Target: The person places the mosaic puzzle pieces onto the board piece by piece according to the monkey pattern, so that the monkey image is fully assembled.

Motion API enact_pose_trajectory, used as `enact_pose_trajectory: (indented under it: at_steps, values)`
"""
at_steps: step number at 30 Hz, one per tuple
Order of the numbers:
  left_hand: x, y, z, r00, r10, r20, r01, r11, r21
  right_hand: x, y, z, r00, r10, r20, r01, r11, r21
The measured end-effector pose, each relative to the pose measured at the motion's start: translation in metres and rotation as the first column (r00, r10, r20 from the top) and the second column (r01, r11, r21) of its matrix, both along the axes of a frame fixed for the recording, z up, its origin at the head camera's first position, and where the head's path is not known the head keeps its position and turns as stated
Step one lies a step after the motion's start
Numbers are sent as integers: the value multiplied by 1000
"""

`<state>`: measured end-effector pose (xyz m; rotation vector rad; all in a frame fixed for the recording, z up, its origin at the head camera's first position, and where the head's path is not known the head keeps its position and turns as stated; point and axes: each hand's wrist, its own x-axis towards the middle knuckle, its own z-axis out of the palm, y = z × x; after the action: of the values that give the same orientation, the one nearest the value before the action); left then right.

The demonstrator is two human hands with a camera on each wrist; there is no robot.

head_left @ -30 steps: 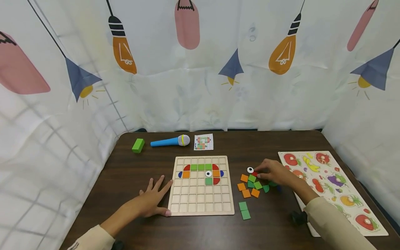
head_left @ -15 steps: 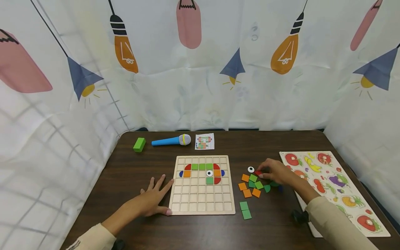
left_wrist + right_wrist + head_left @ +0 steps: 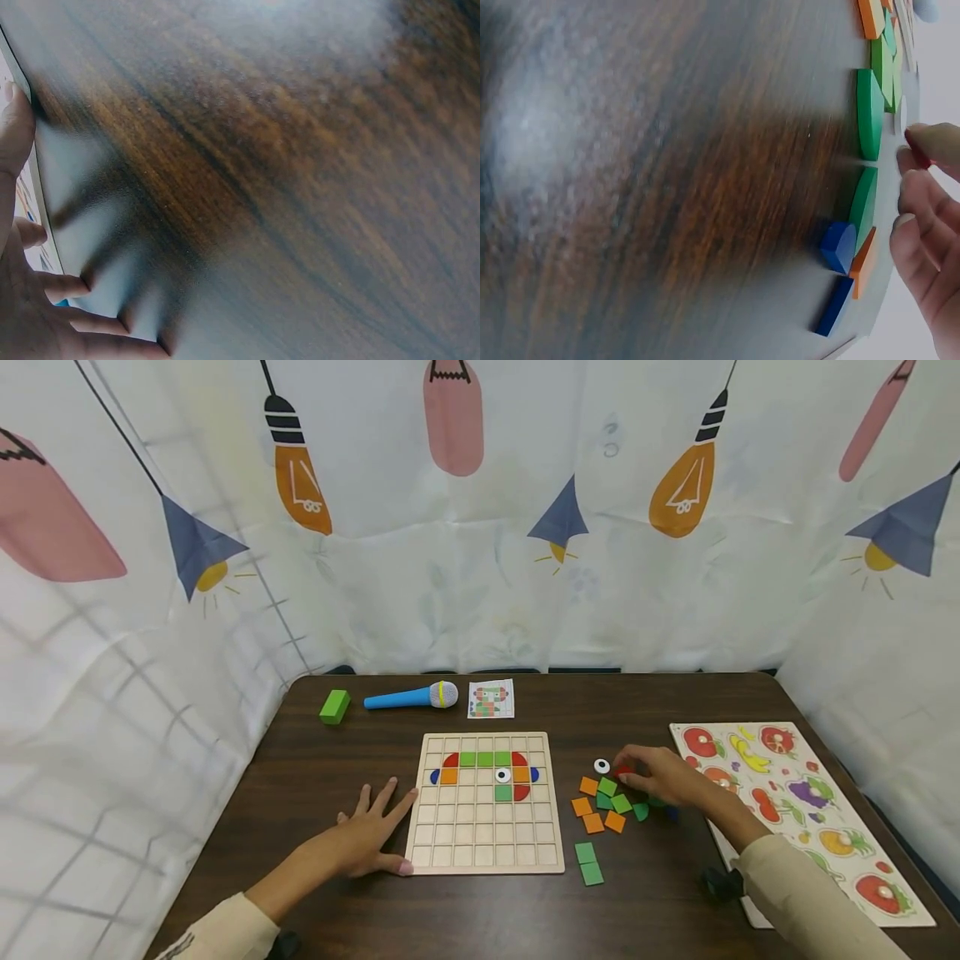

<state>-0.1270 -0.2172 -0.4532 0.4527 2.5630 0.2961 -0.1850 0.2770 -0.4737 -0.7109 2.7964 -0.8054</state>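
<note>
My right hand (image 3: pixel 654 772) pinches a small red tile (image 3: pixel 917 150) between thumb and finger, its outline mostly covered. Just left of it lies a white eye disc (image 3: pixel 602 766), with a pile of green tiles (image 3: pixel 621 803) and orange tiles (image 3: pixel 593 823) below. Fingers spread, my left hand (image 3: pixel 358 842) rests on the table with index finger and thumb at the left edge of the wooden grid board (image 3: pixel 476 835). Red, orange, green and blue tiles and one eye disc (image 3: pixel 503 775) fill part of the board's upper rows.
A pattern card (image 3: pixel 491 699), a blue toy microphone (image 3: pixel 411 696) and a green block (image 3: pixel 334 707) lie behind the board. To the right is a fruit puzzle board (image 3: pixel 806 802), partly under my right forearm. Two green tiles (image 3: pixel 588 864) lie apart, nearer me.
My right fingers have closed on the red tile and drawn it slightly right, away from the eye disc. My left hand stays at the board's edge.
</note>
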Motion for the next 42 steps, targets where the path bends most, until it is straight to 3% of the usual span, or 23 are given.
enact_pose_trajectory:
  at_steps: [10, 20, 27, 34, 42]
  values:
    - [-1, -4, -2, 999, -28, -16, 29, 1000, 10, 5, -28, 12, 999, 39, -14, -41, 992, -116]
    - [-2, -3, -2, 1000, -27, 4, 27, 1000, 4, 17, -69, 20, 988, 156, 14, -151, 970, -189]
    - [-2, -2, -3, 999, -34, -13, 34, 999, 11, 21, -104, 27, 984, 163, 75, -139, 957, -255]
    - [-1, -3, -3, 999, -32, -22, 33, 999, 11, 24, -142, 24, 983, 177, 56, -154, 946, -286]
    - [1, -3, -2, 999, -38, -24, 39, 999, 5, 23, -185, 17, 990, 104, 98, -63, 933, -353]
